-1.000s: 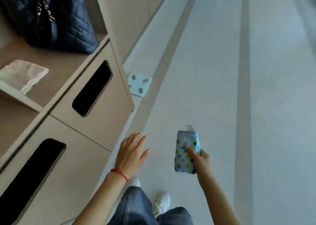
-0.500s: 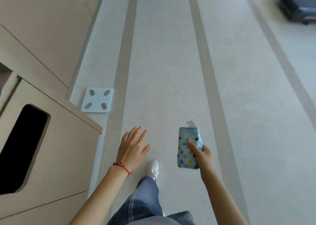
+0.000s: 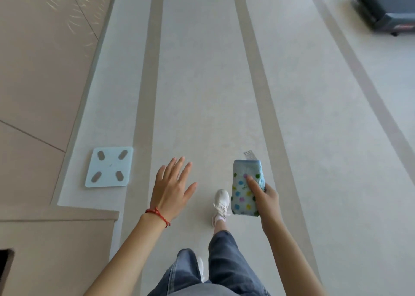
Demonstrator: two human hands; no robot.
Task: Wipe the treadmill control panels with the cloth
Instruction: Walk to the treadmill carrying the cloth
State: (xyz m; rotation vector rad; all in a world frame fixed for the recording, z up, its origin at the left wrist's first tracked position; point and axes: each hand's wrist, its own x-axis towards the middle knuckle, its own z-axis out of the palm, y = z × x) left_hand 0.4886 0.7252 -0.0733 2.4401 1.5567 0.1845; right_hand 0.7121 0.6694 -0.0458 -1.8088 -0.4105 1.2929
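Note:
My right hand (image 3: pixel 265 194) grips a folded light-blue cloth (image 3: pixel 243 194) with coloured dots, a white tag sticking out of its top. My left hand (image 3: pixel 171 188) is held out flat beside it with fingers spread and nothing in it; a red string bracelet circles the wrist. The dark rear end of a treadmill (image 3: pixel 388 6) lies on the floor at the far upper right, well away from both hands. No control panel is visible.
A pale blue bathroom scale (image 3: pixel 109 167) lies on the floor at left, next to a beige cabinet (image 3: pixel 56 246) and wall panels. Grey floor with darker stripes stretches ahead. My jeans and white shoe (image 3: pixel 221 202) are below.
The view has swung away from the cabinet shelves toward the open floor. The treadmill end has come into view at upper right. Both hands keep their pose; my right foot has stepped forward.

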